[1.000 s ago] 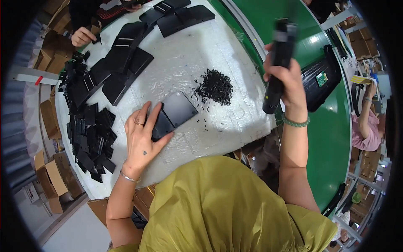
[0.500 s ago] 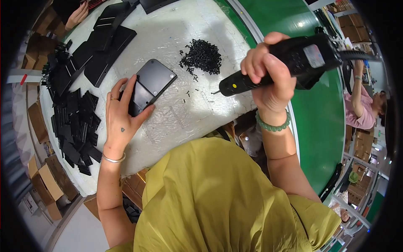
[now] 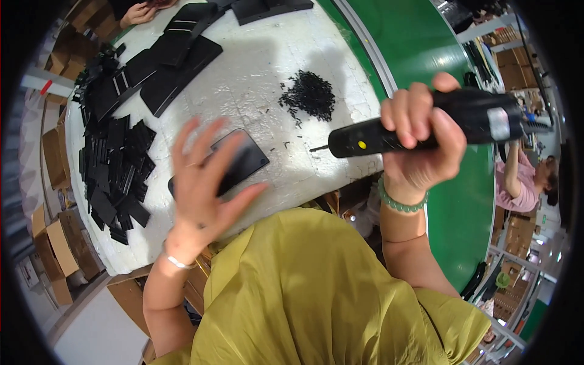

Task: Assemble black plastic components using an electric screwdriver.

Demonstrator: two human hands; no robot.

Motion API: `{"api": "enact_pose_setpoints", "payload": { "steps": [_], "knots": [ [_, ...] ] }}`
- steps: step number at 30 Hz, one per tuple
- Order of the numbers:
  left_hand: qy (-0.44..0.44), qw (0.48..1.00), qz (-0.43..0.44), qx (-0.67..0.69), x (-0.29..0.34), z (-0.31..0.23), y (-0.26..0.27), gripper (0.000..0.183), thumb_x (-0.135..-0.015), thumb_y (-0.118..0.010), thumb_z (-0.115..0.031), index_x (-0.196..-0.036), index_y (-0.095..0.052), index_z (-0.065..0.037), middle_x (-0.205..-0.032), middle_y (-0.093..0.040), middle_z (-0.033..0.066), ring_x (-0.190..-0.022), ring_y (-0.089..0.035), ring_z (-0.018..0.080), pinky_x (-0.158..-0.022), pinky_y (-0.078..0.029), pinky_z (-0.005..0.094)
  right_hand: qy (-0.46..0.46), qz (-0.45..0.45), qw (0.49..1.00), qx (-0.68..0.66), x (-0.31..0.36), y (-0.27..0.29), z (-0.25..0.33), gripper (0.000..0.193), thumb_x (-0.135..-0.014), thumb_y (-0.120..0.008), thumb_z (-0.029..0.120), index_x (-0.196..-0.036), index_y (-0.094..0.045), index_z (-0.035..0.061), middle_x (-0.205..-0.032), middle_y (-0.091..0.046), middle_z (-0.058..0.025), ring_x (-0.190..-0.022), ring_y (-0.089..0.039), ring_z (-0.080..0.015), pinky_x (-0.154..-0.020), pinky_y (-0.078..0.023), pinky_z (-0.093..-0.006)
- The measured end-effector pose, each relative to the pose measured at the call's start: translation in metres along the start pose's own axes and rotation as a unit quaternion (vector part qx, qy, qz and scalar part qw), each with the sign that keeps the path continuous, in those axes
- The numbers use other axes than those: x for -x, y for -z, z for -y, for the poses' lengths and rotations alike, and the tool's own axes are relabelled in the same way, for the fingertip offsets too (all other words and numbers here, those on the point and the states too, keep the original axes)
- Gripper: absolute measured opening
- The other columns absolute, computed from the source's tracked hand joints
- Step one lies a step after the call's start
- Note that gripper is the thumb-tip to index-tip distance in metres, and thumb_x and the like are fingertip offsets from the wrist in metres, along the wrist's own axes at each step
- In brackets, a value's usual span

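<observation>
My left hand (image 3: 204, 182) hovers with fingers spread over a flat black plastic casing (image 3: 250, 159) on the table. It is smeared by motion and hides much of the casing. My right hand (image 3: 423, 131) is wrapped around a black electric screwdriver (image 3: 359, 141), held sideways above the table's right edge. The screwdriver's thin bit (image 3: 319, 148) points left, apart from the casing. Beyond it lies a heap of small black screws (image 3: 309, 96), with a few loose screws (image 3: 287, 145) on the near side.
Flat black panels (image 3: 182, 70) overlap at the far left of the white-covered table (image 3: 249, 73). Small black plastic parts (image 3: 115, 173) are heaped along its left side. A green surface (image 3: 413, 42) runs along the right. Another person's hand (image 3: 139, 13) shows at the far left edge.
My left hand has come off the casing and spread its fingers. The casing now lies turned differently. My right hand still grips the screwdriver, which appears slightly farther right and lower in view.
</observation>
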State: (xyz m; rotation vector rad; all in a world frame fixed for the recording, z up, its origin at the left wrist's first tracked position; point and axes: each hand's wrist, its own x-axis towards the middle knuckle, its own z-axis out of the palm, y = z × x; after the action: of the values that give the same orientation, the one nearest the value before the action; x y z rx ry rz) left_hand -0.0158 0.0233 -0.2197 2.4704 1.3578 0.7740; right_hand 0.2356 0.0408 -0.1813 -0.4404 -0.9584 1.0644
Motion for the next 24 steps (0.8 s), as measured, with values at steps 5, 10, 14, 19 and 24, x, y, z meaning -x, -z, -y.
{"api": "enact_pose_setpoints", "payload": {
  "steps": [5,10,14,19,24],
  "knots": [
    [-0.035,0.961,-0.012,0.273,-0.031,-0.023,-0.036,0.033,-0.067,-0.077,-0.017,-0.097,-0.068,-0.009,-0.114,-0.06,0.0047,-0.118,-0.041,0.0346,-0.093,-0.039,0.0411,0.018,0.059,0.993,-0.1,-0.001,-0.019,0.016,0.042,-0.082,-0.046,0.016,-0.122,-0.044,0.007,-0.062,-0.043,0.0014,-0.05,-0.041,-0.0096,-0.058,-0.039,-0.028],
    [-0.064,0.966,-0.058,0.243,-0.026,-0.014,-0.034,0.019,-0.065,-0.077,-0.014,-0.08,-0.067,-0.008,-0.107,-0.063,0.0002,-0.113,-0.046,0.0321,-0.086,-0.043,0.0379,0.002,0.09,0.991,-0.101,0.0,-0.023,0.017,0.042,-0.082,-0.049,0.016,-0.122,-0.043,0.0087,-0.063,-0.046,0.0018,-0.051,-0.043,-0.0097,-0.06,-0.04,-0.0274],
    [-0.071,0.973,-0.086,0.2,-0.021,-0.015,-0.026,0.021,-0.061,-0.078,-0.016,-0.07,-0.062,-0.007,-0.106,-0.063,0.0,-0.111,-0.048,0.031,-0.084,-0.044,0.0384,-0.016,0.142,0.985,-0.094,0.0,-0.026,0.016,0.04,-0.081,-0.054,0.015,-0.119,-0.042,0.011,-0.063,-0.047,0.002,-0.051,-0.045,-0.0096,-0.06,-0.041,-0.0267],
    [-0.113,0.978,-0.086,0.156,-0.017,-0.011,-0.019,0.021,-0.062,-0.076,-0.014,-0.07,-0.058,-0.005,-0.108,-0.063,0.0033,-0.112,-0.049,0.0322,-0.086,-0.044,0.0402,0.0,0.236,0.972,-0.02,-0.001,-0.044,0.016,0.029,-0.074,-0.067,0.011,-0.094,-0.046,0.0136,-0.056,-0.056,0.004,-0.045,-0.052,-0.0043,-0.05,-0.044,-0.0167],
    [-0.156,0.975,-0.103,0.117,-0.001,0.0,-0.019,0.016,-0.066,-0.071,-0.008,-0.074,-0.058,-0.004,-0.112,-0.062,0.0082,-0.115,-0.049,0.0334,-0.091,-0.044,0.0445,0.028,0.43,0.902,-0.03,-0.002,-0.066,0.0,0.026,-0.074,-0.074,0.01,-0.082,-0.049,0.011,-0.059,-0.058,-0.001,-0.047,-0.054,-0.0098,-0.044,-0.046,-0.0196]
  ]
}}
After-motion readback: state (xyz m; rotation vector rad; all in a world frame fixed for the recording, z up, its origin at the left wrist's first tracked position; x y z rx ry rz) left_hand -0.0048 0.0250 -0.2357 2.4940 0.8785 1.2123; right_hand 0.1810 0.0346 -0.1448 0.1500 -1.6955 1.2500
